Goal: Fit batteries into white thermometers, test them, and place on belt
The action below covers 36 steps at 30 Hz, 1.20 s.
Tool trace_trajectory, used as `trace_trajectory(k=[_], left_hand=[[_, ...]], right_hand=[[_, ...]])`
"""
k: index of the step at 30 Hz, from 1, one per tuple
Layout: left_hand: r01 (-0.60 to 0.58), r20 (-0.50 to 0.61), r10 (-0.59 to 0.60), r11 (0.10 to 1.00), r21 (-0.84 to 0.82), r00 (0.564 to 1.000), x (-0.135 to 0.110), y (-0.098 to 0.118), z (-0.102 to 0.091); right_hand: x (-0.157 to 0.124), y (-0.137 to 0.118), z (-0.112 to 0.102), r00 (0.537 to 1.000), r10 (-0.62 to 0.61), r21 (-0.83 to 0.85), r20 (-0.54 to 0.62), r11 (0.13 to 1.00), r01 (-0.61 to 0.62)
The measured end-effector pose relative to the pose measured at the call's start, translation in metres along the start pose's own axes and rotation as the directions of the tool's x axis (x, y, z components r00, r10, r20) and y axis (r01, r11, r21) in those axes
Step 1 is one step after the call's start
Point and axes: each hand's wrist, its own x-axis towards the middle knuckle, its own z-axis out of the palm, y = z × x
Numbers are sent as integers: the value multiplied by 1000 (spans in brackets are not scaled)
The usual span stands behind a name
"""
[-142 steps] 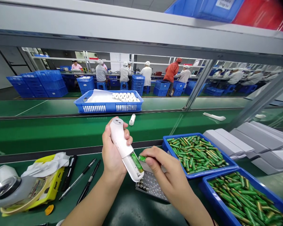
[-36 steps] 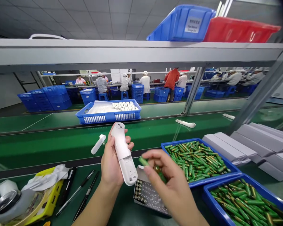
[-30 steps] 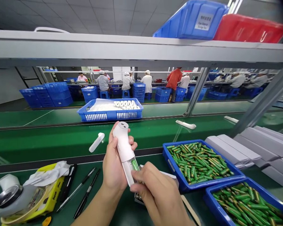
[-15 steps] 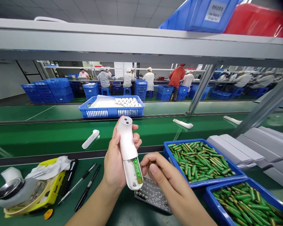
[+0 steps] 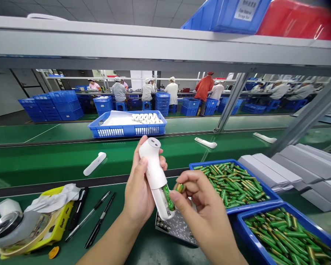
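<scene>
My left hand (image 5: 139, 184) is wrapped round a white handheld thermometer-like device (image 5: 155, 165), its round end with two dark holes tilted up and away. The lower part is uncovered, and one green battery (image 5: 168, 198) lies in the battery compartment. Beside that compartment, my right hand (image 5: 201, 202) pinches another green-and-gold battery (image 5: 180, 188) between thumb and fingers. Just beneath the hands lies a box of silver batteries under bubble wrap (image 5: 179, 226), partly hidden by my right hand.
Two blue trays of green batteries stand at right, the nearer (image 5: 287, 235) in front of the farther (image 5: 234, 184). White boxes (image 5: 270, 173) are stacked behind. Similar white devices (image 5: 95, 163) lie on the green belt. Pens (image 5: 100, 221) and a yellow tray (image 5: 56, 217) are at left.
My right hand has turned and risen slightly, bringing the pinched battery into view. The device is tilted more to the left at its top. Devices on the belt have shifted left.
</scene>
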Motion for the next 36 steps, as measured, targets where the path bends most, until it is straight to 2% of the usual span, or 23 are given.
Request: trace_trajectory(k=[3,6,8,10,12,14,16,19,22,27,31,33,34,36], left_hand=[[42,11,-42,999,-8,999,0,-1,-1],[-47,-74,44,998,-36,996,2,-3,-5],[-127,-120,120,990,-54,985,3,-4,-7],[-155,-104,148,986,-69,984,3,-5,-8],[-116,-8,115,991,-67,993,3,-4,-8],[-34,133,39,999,-39,990,3,-2,-8],[22,249,-26,1000,19,968,3,-1,-9],[-53,316,7,989,139,949,3,-1,-12],[-126,304,49,962,241,951,5,0,-17],[-52,339,-47,959,278,939,16,5,-30],[-61,365,-59,948,311,929,24,8,-39],[-19,294,-73,954,299,953,26,7,-39],[11,231,-79,960,280,970,29,7,-39],[88,87,-111,967,239,990,36,7,-40]], right_hand=[[0,5,5,995,-82,-104,62,991,88],[0,7,6,967,-184,-150,175,966,210],[1,8,7,954,-243,-191,176,942,275],[2,9,6,948,-294,-208,119,927,313],[5,8,3,962,-264,-181,61,945,271],[8,6,-3,987,-155,-97,41,983,158],[11,2,-8,998,-42,24,54,999,40],[14,-1,-12,991,60,197,119,977,-82],[15,1,-10,977,109,326,184,931,-166],[16,7,-2,932,159,518,325,795,-316],[15,12,3,897,152,568,415,727,-386],[16,14,2,890,144,524,432,764,-377],[18,15,-2,893,140,465,427,814,-349],[23,17,-15,921,141,216,364,949,-231]])
